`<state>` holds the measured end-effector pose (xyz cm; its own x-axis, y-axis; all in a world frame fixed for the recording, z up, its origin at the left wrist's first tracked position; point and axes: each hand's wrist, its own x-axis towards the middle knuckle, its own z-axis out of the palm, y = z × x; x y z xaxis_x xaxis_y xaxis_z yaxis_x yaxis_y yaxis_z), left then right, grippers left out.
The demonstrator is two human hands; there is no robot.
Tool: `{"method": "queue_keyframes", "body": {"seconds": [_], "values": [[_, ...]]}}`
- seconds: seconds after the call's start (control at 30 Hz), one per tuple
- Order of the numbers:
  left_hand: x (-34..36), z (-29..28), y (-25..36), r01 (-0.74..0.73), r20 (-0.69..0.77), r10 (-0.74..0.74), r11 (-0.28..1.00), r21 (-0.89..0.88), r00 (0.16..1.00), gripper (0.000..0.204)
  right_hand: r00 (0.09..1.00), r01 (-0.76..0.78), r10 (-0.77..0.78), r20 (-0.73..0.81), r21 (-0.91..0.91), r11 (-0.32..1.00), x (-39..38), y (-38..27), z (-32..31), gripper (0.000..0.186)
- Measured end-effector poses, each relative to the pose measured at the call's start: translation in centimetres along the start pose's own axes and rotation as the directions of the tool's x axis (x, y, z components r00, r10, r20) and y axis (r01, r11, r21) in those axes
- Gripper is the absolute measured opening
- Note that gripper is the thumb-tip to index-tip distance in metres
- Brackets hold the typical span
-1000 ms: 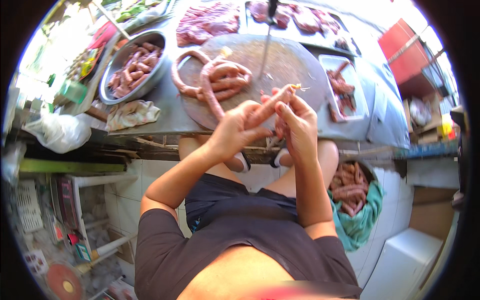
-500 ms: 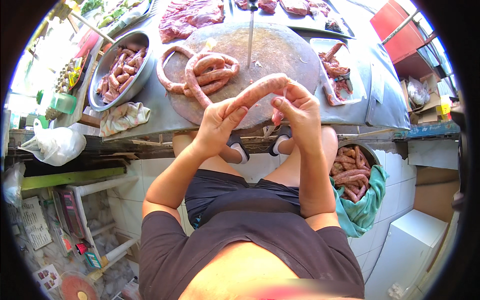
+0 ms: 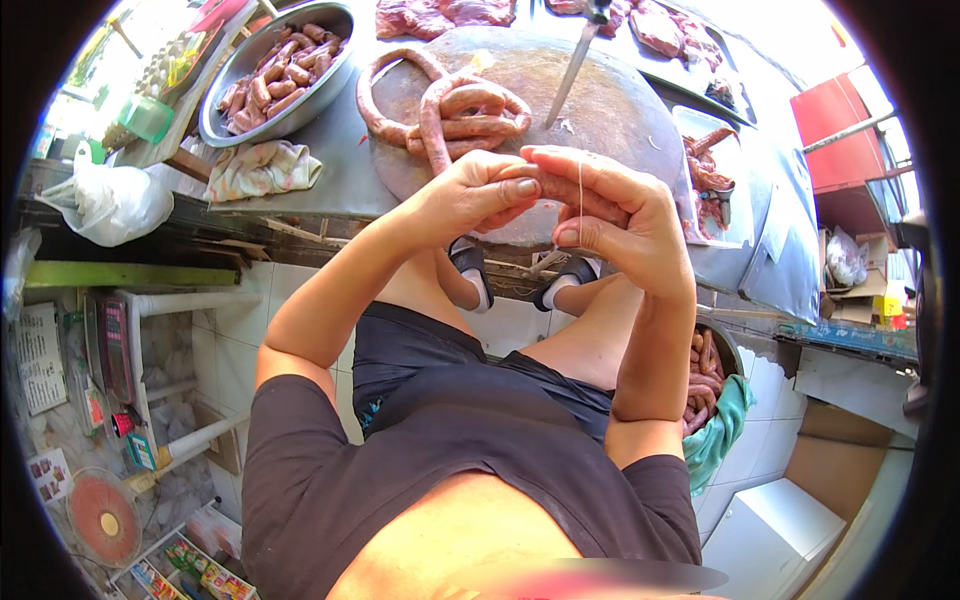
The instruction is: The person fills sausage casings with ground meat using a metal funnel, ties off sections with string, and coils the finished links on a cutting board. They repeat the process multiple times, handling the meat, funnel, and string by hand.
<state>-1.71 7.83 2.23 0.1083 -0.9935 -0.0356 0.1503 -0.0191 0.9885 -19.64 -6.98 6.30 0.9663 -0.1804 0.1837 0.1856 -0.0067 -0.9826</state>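
A raw sausage is held between both hands above the near edge of the round chopping board. My left hand is closed around it, thumb on the near side. My right hand is curled over the sausage's other end, its fingers bent toward the thumb. A thin pale string hangs down over the right fingers. The sausage runs from my left hand back to a looped length of sausage on the board. Part of the held piece is hidden by my fingers.
A knife stands point-down on the board. Left are a metal bowl of sausages and a stained cloth. A tray with meat lies right; a sausage-filled tub draped in green cloth stands below. Raw meat lies behind.
My hands have come closer together, and the right hand has turned its back outward over the sausage. The string now hangs across the right fingers. The whole view has shifted slightly.
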Motion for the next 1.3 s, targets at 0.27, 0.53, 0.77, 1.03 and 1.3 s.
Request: {"method": "queue_keyframes", "body": {"seconds": [0.27,0.53,0.77,1.03,1.3], "values": [[-0.9,1.5,-0.3,-0.035,-0.121,0.086,0.927,0.375,0.989,0.031,0.994,-0.111,0.112,-0.008,0.029,0.993,-1.3,0.7,-1.1,0.055],[-0.3,0.7,-0.1,-0.186,0.142,0.147,0.927,0.325,0.979,0.042,0.998,-0.062,0.064,-0.03,0.064,0.996,-1.8,0.4,-0.9,0.057],[0.2,-1.9,1.4,0.163,0.394,-0.221,0.971,0.176,0.892,0.042,0.994,-0.107,0.107,0.0,0.086,0.991,-2.2,0.9,-1.9,0.058],[0.9,-1.1,-2.8,0.074,0.231,-0.069,0.997,-0.012,0.97,0.035,0.996,-0.083,0.084,-0.018,0.054,0.995,-2.0,1.7,-1.7,0.058],[0.8,-0.2,-1.5,-0.005,0.109,0.02,0.991,-0.134,0.994,0.038,0.985,0.029,-0.028,-0.171,0.005,1.0,-1.6,1.7,0.3,0.063]]}}
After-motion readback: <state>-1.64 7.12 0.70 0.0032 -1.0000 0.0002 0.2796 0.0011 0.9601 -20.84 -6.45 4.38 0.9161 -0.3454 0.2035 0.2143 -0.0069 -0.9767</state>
